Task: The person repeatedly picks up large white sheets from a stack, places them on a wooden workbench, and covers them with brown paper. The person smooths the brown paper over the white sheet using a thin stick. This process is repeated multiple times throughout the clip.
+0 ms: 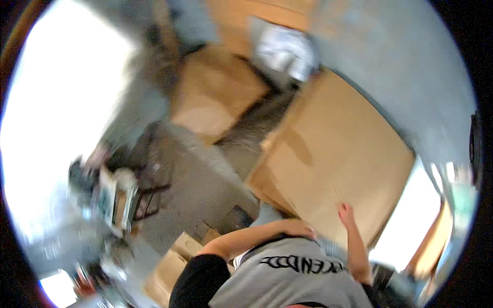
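- Brown cardboard fills the right half of my view: a big flat cardboard sheet (339,154) leans up against the pale wall (411,66).
- I see my right hand (345,210) low and right of the middle, pressed flat on the lower edge of that big sheet, fingers pointing up.
- My left hand (300,227) is just left of it, curled over near the bottom corner of the same sheet. It looks like it touches the sheet, but the view is too blurry for me to tell if it grips.
- My two hands are close together but not touching each other.
- A grey shirt with black sleeves (287,277) sits at the bottom middle of the frame, under both arms.
- A second cardboard piece (215,92) lies flat on the floor in the upper middle, well apart from the big sheet.
- A white crumpled bag (285,49) sits at the top middle, by the wall.
- A small folded cardboard box (167,272) is in the lower left, near my left elbow.
- Blurry clutter (110,197) sits at the left side by a very bright window glare; I cannot tell what the things are.
- Grey floor (205,179) shows in the middle of the frame.
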